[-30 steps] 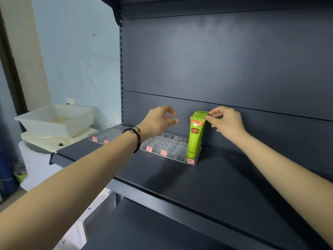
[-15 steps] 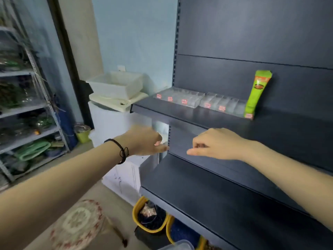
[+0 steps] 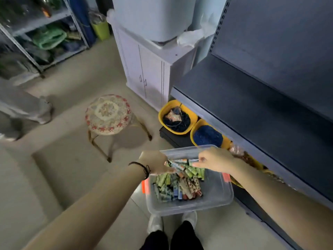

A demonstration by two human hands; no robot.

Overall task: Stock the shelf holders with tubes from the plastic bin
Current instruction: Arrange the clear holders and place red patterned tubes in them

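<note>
Over the clear plastic bin on the floor, the left hand and the right hand each pinch patterned tubes.

2 bare forearms downward; left hand and right hand close together, both tight on tubes.

Left hand and right hand hold tubes over the bin.

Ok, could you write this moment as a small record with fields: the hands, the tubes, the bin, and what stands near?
left hand: grips held tubes at one end
right hand: pinches their other end
bin: clear plastic, on floor, under both hands
loose tubes: heaped inside bin
shelf: dark, right of bin
stool: left, beyond bin
</note>
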